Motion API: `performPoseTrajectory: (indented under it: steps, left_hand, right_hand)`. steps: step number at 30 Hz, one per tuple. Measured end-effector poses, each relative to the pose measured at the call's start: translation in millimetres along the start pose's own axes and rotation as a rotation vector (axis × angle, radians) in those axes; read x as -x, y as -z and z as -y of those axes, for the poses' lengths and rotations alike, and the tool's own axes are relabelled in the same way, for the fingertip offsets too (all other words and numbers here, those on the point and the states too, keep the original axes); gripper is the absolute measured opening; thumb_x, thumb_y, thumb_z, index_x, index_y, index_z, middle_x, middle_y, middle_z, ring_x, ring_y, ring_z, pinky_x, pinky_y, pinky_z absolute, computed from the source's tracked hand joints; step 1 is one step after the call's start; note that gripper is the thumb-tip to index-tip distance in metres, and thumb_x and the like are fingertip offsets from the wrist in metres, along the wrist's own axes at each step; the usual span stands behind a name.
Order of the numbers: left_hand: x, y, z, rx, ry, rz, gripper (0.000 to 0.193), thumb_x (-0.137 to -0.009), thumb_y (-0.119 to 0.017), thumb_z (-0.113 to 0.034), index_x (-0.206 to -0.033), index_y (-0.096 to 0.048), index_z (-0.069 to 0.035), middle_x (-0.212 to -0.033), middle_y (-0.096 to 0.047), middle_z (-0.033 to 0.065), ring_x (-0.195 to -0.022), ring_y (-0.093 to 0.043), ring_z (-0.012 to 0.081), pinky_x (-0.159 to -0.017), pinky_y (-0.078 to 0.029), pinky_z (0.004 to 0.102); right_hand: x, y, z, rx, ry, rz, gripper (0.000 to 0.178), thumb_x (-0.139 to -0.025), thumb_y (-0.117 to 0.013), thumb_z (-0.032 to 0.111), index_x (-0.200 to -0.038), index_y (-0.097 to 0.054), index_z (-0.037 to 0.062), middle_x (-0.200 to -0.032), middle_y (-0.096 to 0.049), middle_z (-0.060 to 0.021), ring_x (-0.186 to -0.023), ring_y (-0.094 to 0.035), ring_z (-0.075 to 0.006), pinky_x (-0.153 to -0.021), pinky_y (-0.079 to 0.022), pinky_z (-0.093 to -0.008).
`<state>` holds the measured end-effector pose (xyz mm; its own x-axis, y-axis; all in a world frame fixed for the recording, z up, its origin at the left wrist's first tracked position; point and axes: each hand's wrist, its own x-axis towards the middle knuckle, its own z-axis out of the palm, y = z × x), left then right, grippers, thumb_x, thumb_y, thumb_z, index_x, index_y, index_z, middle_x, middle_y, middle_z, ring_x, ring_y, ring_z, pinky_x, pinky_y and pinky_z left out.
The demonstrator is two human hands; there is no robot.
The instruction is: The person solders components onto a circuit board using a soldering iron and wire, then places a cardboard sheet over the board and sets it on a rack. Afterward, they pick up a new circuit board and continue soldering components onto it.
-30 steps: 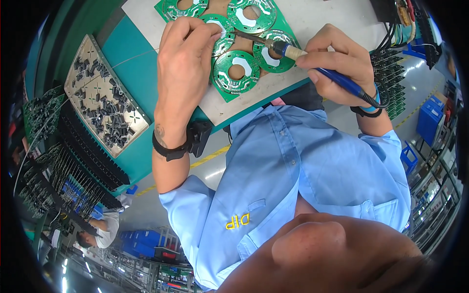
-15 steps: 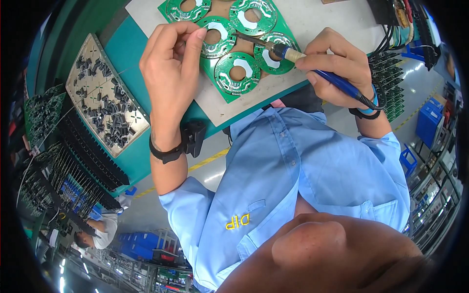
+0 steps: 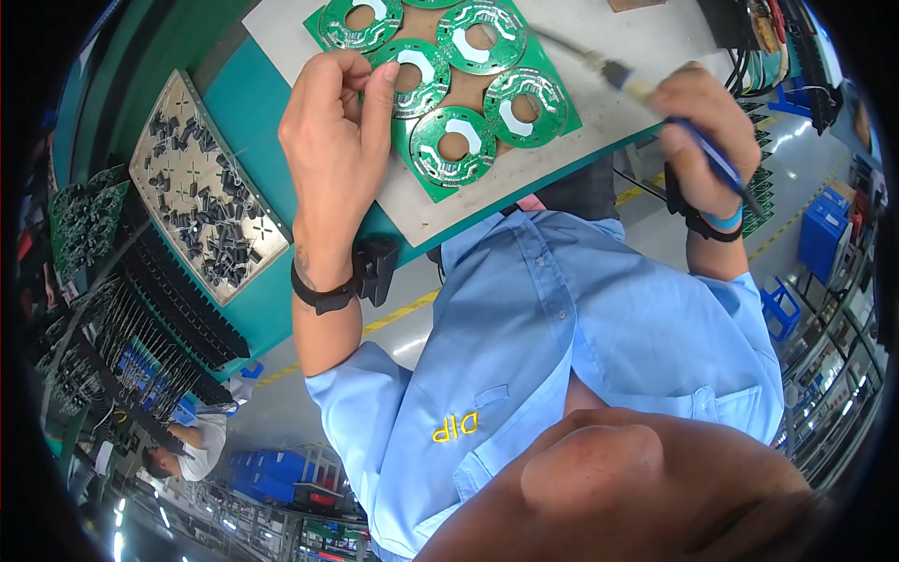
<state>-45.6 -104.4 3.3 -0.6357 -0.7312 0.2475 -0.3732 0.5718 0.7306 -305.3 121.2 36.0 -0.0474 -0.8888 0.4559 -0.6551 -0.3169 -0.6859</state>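
Observation:
My right hand [image 3: 707, 136] grips a soldering iron [image 3: 716, 155] with a blue handle and a pale collar. The iron is smeared by motion, its tip pointing up and left over the grey work sheet [image 3: 609, 103], just right of the boards. My left hand [image 3: 332, 150] has its fingers curled and its thumb bent towards them, at the left rim of a green ring-shaped circuit board [image 3: 431, 94]. What is between those fingers, if anything, is hidden. Several such ring boards, joined in one green panel [image 3: 435, 195], lie on the sheet with brown showing in their holes.
At the left, a pale tray [image 3: 178, 178] holds several black cylindrical components on the green table [image 3: 267, 304]. Past it stand black racks [image 3: 178, 290] and stacked boards. Cables [image 3: 744, 70] hang at the upper right. A co-worker [image 3: 192, 454] is at the lower left.
My right hand has drawn the soldering iron off the panel, to the right. The panel has shifted slightly. My left hand stays beside the same ring board, a little lower and to the right.

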Motion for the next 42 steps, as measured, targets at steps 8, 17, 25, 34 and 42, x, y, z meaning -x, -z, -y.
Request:
performPoseTrajectory:
  steps: [8,17,25,34,42]
  left_hand:
    - [-0.2,-4.0,-0.1,-0.026,-0.104,0.015,0.011,-0.095,-0.077,-0.005,-0.1,-0.068,0.0,-0.091,-0.067,0.0106,-0.072,-0.063,0.0227,-0.061,-0.05,0.0344]
    - [-10.8,-3.4,6.0,-0.176,-0.361,-0.041,0.006,-0.095,-0.078,-0.001,-0.101,-0.075,-0.001,-0.093,-0.069,0.0085,-0.08,-0.069,0.0179,-0.07,-0.055,0.0312]
    - [-13.8,-5.2,-6.6,-0.116,-0.191,0.108,0.01,-0.093,-0.08,-0.002,-0.102,-0.077,-0.001,-0.088,-0.068,0.0087,-0.077,-0.069,0.0185,-0.07,-0.056,0.0305]
    - [-16.7,-13.0,-2.8,-0.08,-0.216,0.073,0.01,-0.088,-0.08,-0.001,-0.096,-0.074,-0.002,-0.085,-0.061,0.0112,-0.075,-0.063,0.0302,-0.067,-0.05,0.0408]
    - [-18.5,-14.8,-1.0,-0.086,-0.209,0.084,0.009,-0.089,-0.08,-0.001,-0.096,-0.074,-0.002,-0.084,-0.061,0.0112,-0.075,-0.063,0.0301,-0.067,-0.051,0.0409]
  right_hand:
    - [31.3,10.4,-31.5,0.249,-0.348,-0.425,0.029,-0.102,-0.064,0.006,-0.128,-0.069,-0.0045,-0.121,-0.071,-0.0135,-0.092,-0.065,-0.0153,-0.084,-0.052,-0.0292]
    - [-7.8,-4.9,-13.8,-0.158,0.019,-0.135,0.029,-0.097,-0.069,0.01,-0.119,-0.073,-0.008,-0.094,-0.073,-0.0153,-0.08,-0.066,-0.0196,-0.071,-0.051,-0.0323]
    - [-16.9,-27.9,-1.8,-0.066,-0.083,0.012,0.03,-0.103,-0.062,0.014,-0.121,-0.069,-0.0088,-0.089,-0.074,-0.0187,-0.075,-0.067,-0.0248,-0.066,-0.053,-0.0346]
    - [-22.9,-36.5,-7.4,-0.026,-0.033,0.018,0.028,-0.1,-0.066,0.008,-0.121,-0.069,-0.0091,-0.092,-0.075,-0.0188,-0.073,-0.066,-0.026,-0.065,-0.053,-0.0349]
    - [-26.8,-41.5,-6.1,-0.027,0.015,0.015,0.029,-0.097,-0.069,0.006,-0.121,-0.07,-0.0105,-0.087,-0.071,-0.0176,-0.072,-0.064,-0.027,-0.065,-0.052,-0.0359]
